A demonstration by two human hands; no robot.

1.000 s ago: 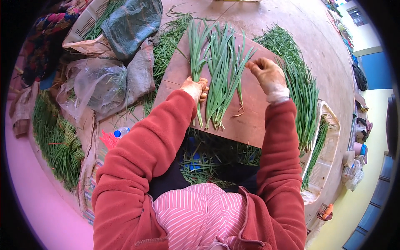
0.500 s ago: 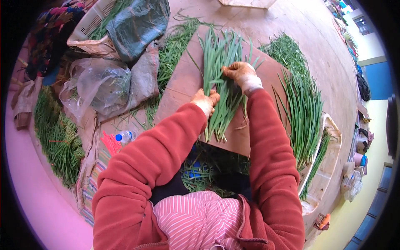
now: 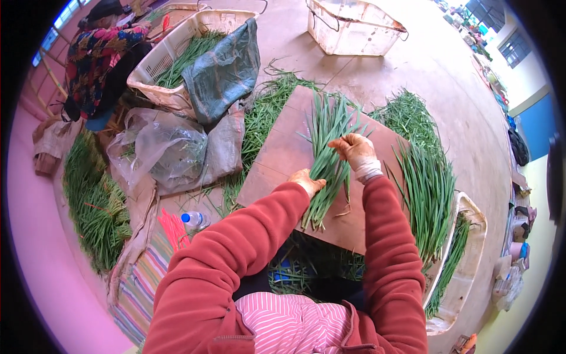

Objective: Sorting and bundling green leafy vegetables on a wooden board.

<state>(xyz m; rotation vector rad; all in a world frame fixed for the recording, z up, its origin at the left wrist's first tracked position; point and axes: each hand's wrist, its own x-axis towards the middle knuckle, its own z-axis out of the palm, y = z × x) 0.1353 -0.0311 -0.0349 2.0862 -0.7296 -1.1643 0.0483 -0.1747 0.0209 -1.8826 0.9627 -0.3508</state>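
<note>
A loose bunch of garlic chives (image 3: 330, 133), long flat green leaves with paler stem ends toward me, lies on a brown board (image 3: 268, 168). My left hand (image 3: 307, 182) is closed on the left side of the bunch, its thumb across the stems. Just above the right side of the bunch is my right hand (image 3: 355, 150), fingers pinched together; whatever is between them is too small to make out. One thin stray stem (image 3: 347, 197) lies on the board below it. A larger pile of chives (image 3: 429, 200) rests along the board's right edge.
Leaf scraps (image 3: 265, 127) lie around the board. A white crate (image 3: 348, 29) stands far off; another crate (image 3: 134, 76) holds greens. A white tray (image 3: 476, 236) sits at right. Left are a plastic bag (image 3: 171, 144), bottle (image 3: 194, 220), red strips (image 3: 172, 230) and another person (image 3: 100, 65).
The view has shifted, so the scene sits lower and further right. My right hand has lifted off the leaves slightly, its fingertips pinched. My left hand stays on the bunch.
</note>
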